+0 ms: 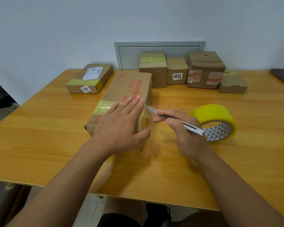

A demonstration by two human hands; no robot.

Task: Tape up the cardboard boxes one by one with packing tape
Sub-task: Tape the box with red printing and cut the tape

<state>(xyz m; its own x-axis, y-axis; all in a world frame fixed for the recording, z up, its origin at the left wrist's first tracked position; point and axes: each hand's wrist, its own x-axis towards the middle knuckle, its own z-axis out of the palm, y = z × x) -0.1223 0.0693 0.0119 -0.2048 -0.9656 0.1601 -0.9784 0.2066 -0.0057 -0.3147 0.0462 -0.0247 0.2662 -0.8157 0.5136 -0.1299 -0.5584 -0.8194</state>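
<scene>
Plenty of bare desk (39,136) on the left and along the near edge; the right side is tighter, with the yellow packing tape roll (217,118) lying just beside the right hand (182,126). The printed cardboard box (126,90) sits mid-desk, long axis running away from the person and leaning a bit right, a yellow tape band across its near end. The left hand (120,123) lies flat on top with straight fingers, thumb against the box's right side. The right hand's grip is clamped on a utility knife (175,119), blade pointing left at the loose tape on the box's right edge. Counted: six boxes total, five parked at the back, one roll, one knife.
</scene>
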